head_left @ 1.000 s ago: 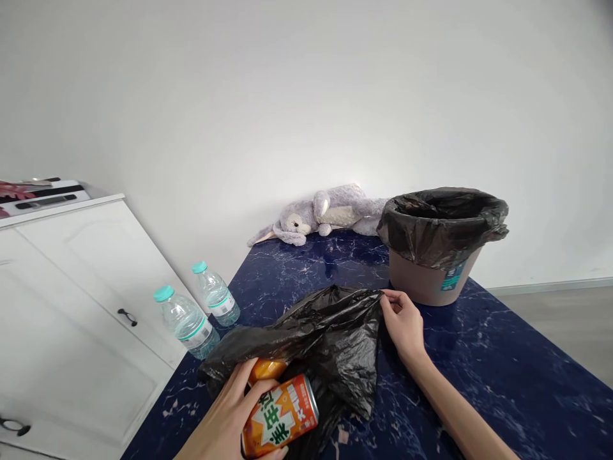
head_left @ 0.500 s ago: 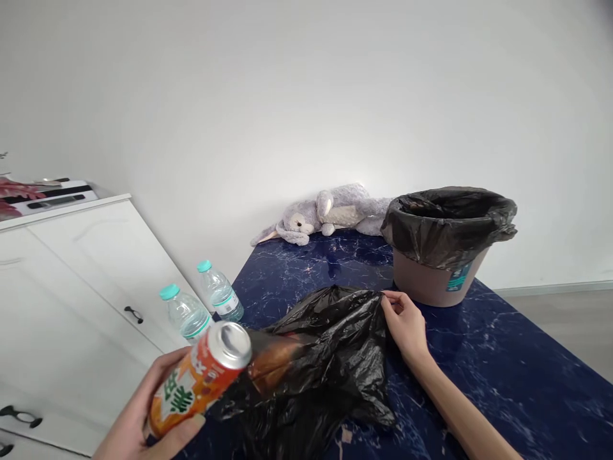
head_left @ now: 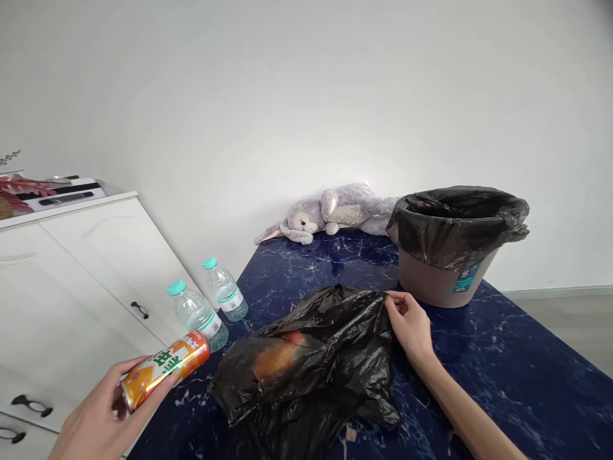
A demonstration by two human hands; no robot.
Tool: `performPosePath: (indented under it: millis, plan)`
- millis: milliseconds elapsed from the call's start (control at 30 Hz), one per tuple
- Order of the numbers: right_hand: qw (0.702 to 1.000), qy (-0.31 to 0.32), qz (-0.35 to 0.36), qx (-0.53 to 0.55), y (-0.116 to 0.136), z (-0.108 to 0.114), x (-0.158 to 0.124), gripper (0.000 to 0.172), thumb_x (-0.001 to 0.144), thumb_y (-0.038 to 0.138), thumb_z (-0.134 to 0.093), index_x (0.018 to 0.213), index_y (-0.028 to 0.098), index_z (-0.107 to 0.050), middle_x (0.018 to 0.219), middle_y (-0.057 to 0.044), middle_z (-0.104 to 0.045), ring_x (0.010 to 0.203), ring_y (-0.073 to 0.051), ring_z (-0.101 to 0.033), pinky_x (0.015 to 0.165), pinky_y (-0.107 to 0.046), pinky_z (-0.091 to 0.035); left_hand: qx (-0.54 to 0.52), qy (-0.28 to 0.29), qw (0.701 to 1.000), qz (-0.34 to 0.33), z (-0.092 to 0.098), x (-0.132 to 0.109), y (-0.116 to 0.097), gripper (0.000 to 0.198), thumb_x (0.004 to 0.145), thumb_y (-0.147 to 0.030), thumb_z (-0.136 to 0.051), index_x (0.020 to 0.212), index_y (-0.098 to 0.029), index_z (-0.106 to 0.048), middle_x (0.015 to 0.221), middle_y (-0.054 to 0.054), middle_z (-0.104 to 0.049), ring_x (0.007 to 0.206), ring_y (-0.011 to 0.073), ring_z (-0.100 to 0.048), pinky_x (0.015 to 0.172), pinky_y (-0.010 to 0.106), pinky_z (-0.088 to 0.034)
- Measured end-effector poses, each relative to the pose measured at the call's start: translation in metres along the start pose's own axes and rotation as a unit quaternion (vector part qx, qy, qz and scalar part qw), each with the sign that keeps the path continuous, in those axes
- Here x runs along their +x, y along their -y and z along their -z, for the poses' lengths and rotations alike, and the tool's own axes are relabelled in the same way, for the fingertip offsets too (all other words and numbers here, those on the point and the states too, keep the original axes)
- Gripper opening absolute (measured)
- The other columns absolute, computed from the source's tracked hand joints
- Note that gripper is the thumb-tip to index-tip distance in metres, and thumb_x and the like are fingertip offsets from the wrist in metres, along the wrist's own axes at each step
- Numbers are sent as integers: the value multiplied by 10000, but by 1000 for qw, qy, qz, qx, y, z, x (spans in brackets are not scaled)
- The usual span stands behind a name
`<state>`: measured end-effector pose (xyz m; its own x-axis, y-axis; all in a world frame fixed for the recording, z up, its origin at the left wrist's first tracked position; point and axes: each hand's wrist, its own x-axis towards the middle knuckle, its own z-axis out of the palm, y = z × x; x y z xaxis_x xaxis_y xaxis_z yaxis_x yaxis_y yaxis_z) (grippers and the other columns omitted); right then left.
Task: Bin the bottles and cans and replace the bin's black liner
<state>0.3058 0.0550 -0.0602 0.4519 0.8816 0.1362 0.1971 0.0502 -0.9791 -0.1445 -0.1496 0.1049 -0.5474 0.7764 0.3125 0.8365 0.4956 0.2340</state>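
Note:
My left hand (head_left: 90, 418) is closed around an orange drink can (head_left: 165, 368), held on its side above the table's left edge. A crumpled black plastic bag (head_left: 316, 364) lies on the dark blue marble table (head_left: 502, 370), and something orange shows through its thin film. My right hand (head_left: 409, 322) pinches the bag's upper right edge. Two clear water bottles (head_left: 196, 314) with teal caps stand at the table's left edge, just beyond the can.
A brown bin (head_left: 447, 281) lined with a black bag stands at the back right. A grey plush rabbit (head_left: 330, 214) lies against the wall. A white cabinet (head_left: 71, 281) with dark handles stands left of the table.
My left hand has drawn the orange can out of the bag's mouth and carried it left, tipping it onto its side. My right hand has kept its pinch on the bag.

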Motion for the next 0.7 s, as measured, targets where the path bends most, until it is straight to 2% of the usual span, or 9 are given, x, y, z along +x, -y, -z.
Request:
performPosePath:
  millis: [100, 167, 300, 467, 567, 700]
  plan:
    - [1000, 0, -5, -3, 1, 0, -1, 469, 790, 608, -594, 993, 207, -726, 915, -88, -775, 835, -276, -713, 734, -351, -497, 9, 56, 998, 22, 8, 5, -11, 652, 712, -763, -574, 1184, -312, -576, 1025, -8, -768, 875, 272, -730, 727, 294, -510]
    - [1000, 1, -8, -3, 1, 0, -1, 475, 784, 611, -591, 994, 207, -725, 905, -86, -773, 833, -279, -713, 738, -356, -499, 22, 69, 997, 35, 11, 9, -16, 708, 699, -778, -567, 1223, -302, -559, 1080, 24, -767, 944, 305, -733, 773, 316, -509]
    - [1000, 0, -7, -1, 0, 0, -1, 478, 778, 606, -586, 995, 203, -725, 910, -93, -774, 839, -283, -714, 745, -362, -499, 48, 81, 994, 49, 8, 17, -17, 826, 747, -824, -509, 1363, -276, -467, 1121, 74, -754, 1017, 335, -733, 843, 350, -505]
    - [1000, 2, -2, 1, 0, 0, 0, 463, 784, 602, -589, 983, 206, -723, 924, -94, -778, 836, -275, -716, 744, -356, -503, 70, 101, 992, 21, -7, 34, -3, 980, 754, -816, -537, 1509, -220, -344, 1357, 138, -681, 1114, 347, -722, 874, 363, -519]
    - [1000, 1, 3, 0, 1, 0, -1, 464, 789, 603, -596, 984, 202, -725, 914, -94, -778, 822, -275, -715, 736, -356, -503, 70, 96, 993, 1, -12, 41, 1, 989, 793, -792, -559, 1532, -176, -330, 1387, 161, -672, 1120, 344, -726, 890, 366, -534]
    - [1000, -3, 11, -2, 2, 0, -1, 464, 802, 591, -598, 995, 192, -731, 893, -99, -775, 794, -275, -711, 712, -353, -502, 55, 95, 994, -24, -14, 43, -5, 958, 872, -799, -536, 1552, -160, -319, 1367, 170, -685, 1103, 330, -734, 918, 380, -547]
